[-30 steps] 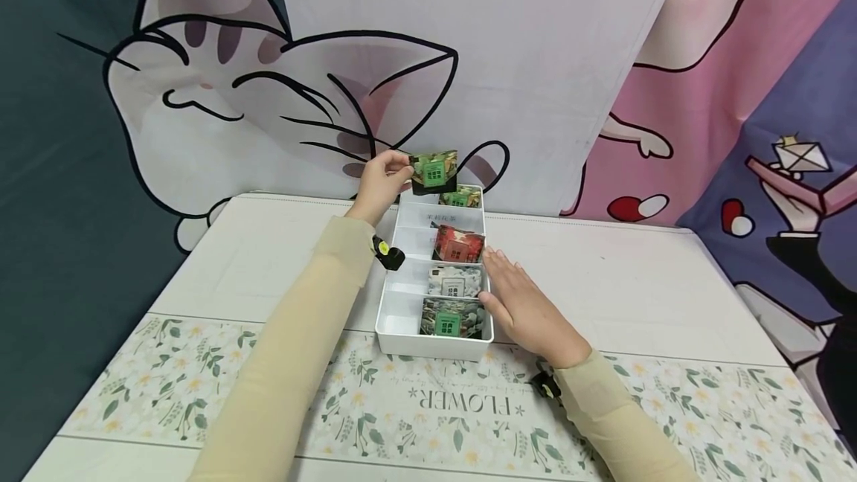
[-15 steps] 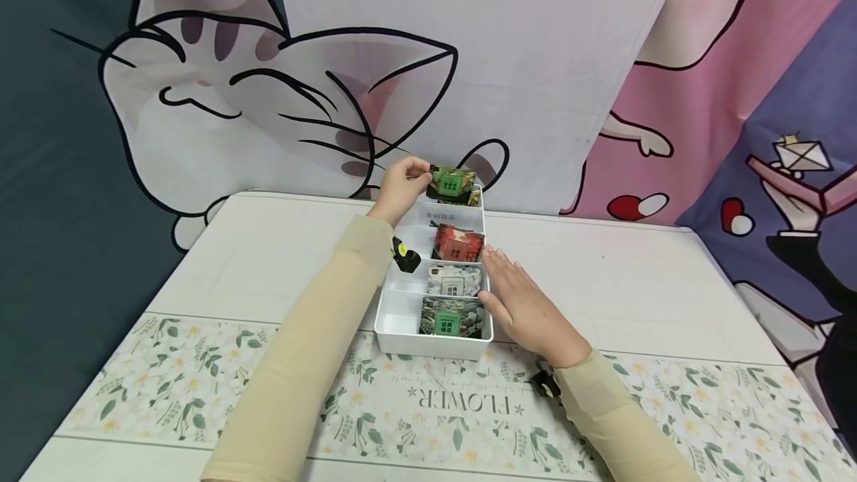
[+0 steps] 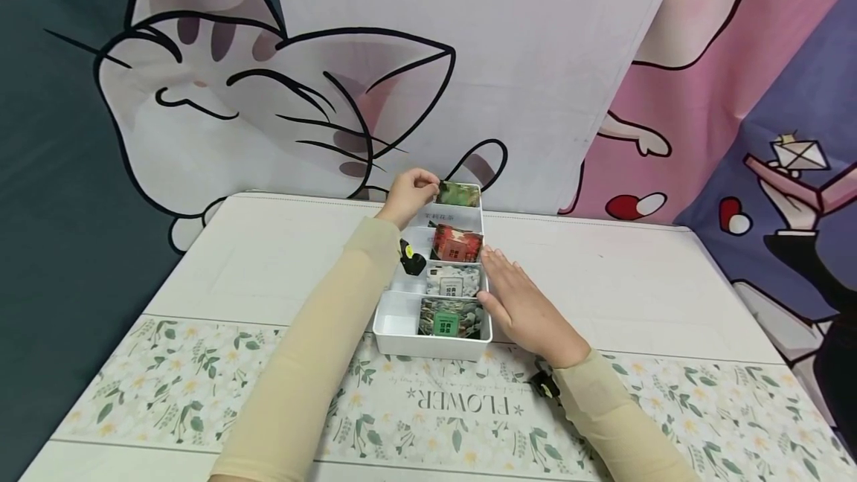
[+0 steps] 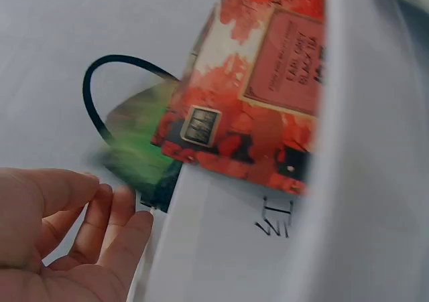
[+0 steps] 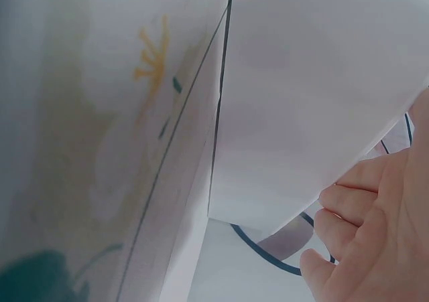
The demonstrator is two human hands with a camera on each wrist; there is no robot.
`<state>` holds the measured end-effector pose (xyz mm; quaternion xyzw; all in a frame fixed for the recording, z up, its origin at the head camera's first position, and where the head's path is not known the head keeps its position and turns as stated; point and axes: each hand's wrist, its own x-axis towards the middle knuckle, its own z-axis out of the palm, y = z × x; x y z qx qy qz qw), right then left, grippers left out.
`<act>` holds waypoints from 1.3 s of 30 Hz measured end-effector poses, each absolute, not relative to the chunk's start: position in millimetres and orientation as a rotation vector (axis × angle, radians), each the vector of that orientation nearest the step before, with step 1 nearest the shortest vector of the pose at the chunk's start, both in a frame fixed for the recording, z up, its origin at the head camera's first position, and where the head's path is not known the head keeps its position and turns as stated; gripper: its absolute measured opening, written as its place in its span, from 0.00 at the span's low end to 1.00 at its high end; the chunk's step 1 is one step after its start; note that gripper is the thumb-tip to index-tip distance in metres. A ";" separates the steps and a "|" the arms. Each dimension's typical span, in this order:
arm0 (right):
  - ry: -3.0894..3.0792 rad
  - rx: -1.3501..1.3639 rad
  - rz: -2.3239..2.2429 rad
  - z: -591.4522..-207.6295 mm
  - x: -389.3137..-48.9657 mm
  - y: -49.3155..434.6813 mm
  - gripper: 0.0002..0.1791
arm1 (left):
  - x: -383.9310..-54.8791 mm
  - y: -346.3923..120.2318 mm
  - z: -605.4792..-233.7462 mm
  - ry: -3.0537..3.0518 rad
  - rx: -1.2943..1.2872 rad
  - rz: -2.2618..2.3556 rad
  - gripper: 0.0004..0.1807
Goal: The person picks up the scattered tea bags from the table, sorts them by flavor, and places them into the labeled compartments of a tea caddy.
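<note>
My left hand (image 3: 410, 198) is at the far end of a white divided box (image 3: 431, 349), its fingertips right beside a green tea packet (image 3: 458, 194). In the left wrist view, that packet (image 4: 144, 141) is motion-blurred and tilted, and the loosely bent fingers of the left hand (image 4: 74, 242) stand a little apart from it. My right hand (image 3: 529, 311) lies with its fingers extended along the box's right side. The right wrist view has this hand (image 5: 375, 228) with fingertips at the box's white wall (image 5: 315, 94).
Nearer compartments hold a red Earl Grey black tea packet (image 3: 457, 244), a pale grey-white packet (image 3: 454, 281) and a dark green packet (image 3: 451, 318). The box stands on a white table (image 3: 636, 288) with a floral strip, before a cartoon-cat cloth (image 3: 522, 58).
My left hand has moved right and down, bringing the green packet from above the box into the far compartment; its fingers have come off it. My right hand has stayed put.
</note>
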<state>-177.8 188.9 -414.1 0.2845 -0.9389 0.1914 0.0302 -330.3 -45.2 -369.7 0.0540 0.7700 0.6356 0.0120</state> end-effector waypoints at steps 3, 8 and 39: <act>-2.892 0.880 0.590 -414.0 -177.8 188.6 0.37 | -329.6 -45.2 -371.1 2.395 0.173 1.978 0.12; -2.897 0.876 0.589 -413.7 -177.4 189.0 0.37 | -330.2 -45.8 -372.0 2.397 0.176 1.979 0.12; -2.902 0.861 0.656 -416.6 -184.3 191.3 0.37 | -301.2 -127.0 -338.7 2.770 0.336 1.791 0.11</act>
